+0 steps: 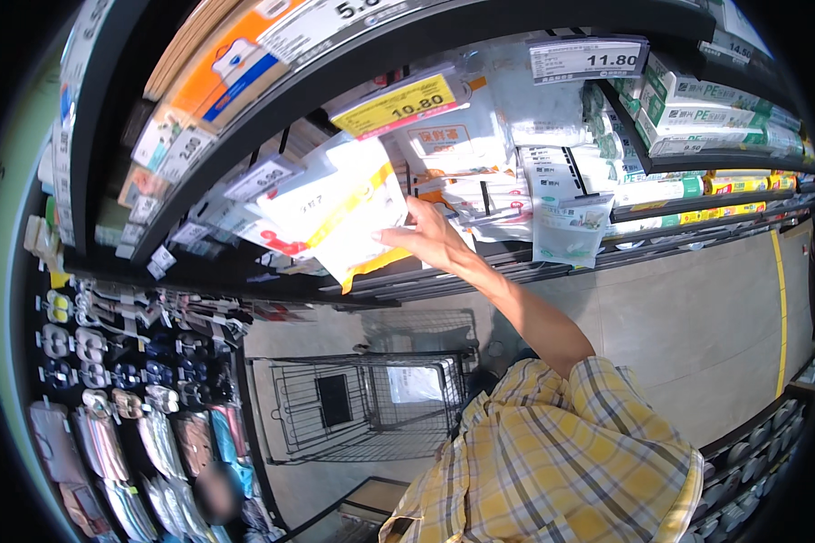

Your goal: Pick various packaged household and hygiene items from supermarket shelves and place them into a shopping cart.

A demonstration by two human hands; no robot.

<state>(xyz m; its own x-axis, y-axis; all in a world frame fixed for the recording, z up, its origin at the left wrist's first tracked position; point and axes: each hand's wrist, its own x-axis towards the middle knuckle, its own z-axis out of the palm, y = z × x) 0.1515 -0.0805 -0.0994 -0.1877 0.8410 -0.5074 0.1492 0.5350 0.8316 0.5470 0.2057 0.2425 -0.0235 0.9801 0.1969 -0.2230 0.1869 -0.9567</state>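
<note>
My right hand (426, 237) reaches up and to the left from a short plaid sleeve. Its thumb lies on the front of a flat white plastic packet (344, 206) with yellow bands and red print, and the fingers curl round the right edge. The packet tilts in front of the shelf, below a yellow price tag (398, 104). What is inside it cannot be made out. Right of the hand lie stacked white packets (484, 201) with orange and red print. A clear bag (569, 233) hangs beside them. My left hand is out of view.
A black wire shopping cart (285, 407) stands below the shelf, with a white packet (417, 383) in it. Boxes (697, 118) fill the right shelves. Slippers (91, 344) and folded textiles (158, 443) hang at the left. Grey floor (679, 317) stretches to the right.
</note>
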